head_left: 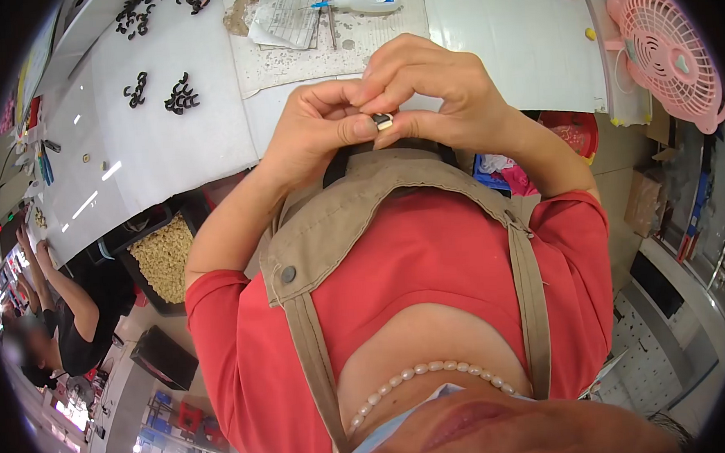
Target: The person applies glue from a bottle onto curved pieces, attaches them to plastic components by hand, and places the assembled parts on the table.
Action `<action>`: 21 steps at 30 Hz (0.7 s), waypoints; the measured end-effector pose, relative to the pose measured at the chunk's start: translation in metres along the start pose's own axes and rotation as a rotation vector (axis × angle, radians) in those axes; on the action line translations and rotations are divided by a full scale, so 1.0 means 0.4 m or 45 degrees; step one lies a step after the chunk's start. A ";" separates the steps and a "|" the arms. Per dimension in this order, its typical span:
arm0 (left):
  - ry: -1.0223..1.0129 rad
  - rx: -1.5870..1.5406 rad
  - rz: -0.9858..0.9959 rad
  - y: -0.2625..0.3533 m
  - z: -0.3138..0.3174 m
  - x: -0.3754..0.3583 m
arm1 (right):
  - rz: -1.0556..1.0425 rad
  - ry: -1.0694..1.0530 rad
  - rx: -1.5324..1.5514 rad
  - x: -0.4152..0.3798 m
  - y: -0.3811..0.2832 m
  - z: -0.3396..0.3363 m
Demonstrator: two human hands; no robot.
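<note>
Both hands meet above the near edge of the white bench [501,63]. The left hand [314,124] and the right hand [445,83] pinch a small black-and-cream piece [383,121] between their fingertips (the fingers partly cover it), so each grip is closed on that one piece, right in front of the apron [425,167].

From the hands, a loose cluster of black curved pieces [181,95] lies on the bench at nine o'clock, with more at ten. At twelve is a bottle with a blue tip [359,1], lying on its side; paper sheets [290,17] sit at eleven. A pink fan [669,59] stands at three. At eight, below the bench, a dark crate holds cream pieces [165,253], and farther out another person [80,307] reaches toward the bench.
</note>
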State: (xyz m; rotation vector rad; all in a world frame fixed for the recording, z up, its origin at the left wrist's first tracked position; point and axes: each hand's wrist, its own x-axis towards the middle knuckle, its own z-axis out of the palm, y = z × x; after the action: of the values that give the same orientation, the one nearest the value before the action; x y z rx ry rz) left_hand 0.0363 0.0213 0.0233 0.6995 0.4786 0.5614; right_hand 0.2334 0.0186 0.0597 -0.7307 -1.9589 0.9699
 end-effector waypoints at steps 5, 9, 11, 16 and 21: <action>0.029 0.025 0.041 0.025 0.006 -0.011 | -0.007 0.001 0.073 0.017 -0.005 0.015; 0.017 0.004 0.160 0.027 -0.002 -0.014 | 0.027 0.157 0.097 0.024 0.011 0.051; 0.022 0.005 0.234 0.014 -0.020 -0.015 | -0.070 0.222 0.017 0.024 0.027 0.073; 0.035 -0.434 0.160 -0.009 -0.019 -0.023 | -0.054 0.354 -0.080 0.045 0.025 0.101; 0.059 -0.560 0.080 -0.004 -0.018 -0.035 | -0.111 0.265 -0.164 0.052 0.036 0.097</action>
State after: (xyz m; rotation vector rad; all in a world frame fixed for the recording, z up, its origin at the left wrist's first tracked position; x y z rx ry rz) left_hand 0.0223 0.0150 0.0203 0.2821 0.3598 0.7151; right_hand 0.1919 0.0280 0.0418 -0.7789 -1.8657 0.6921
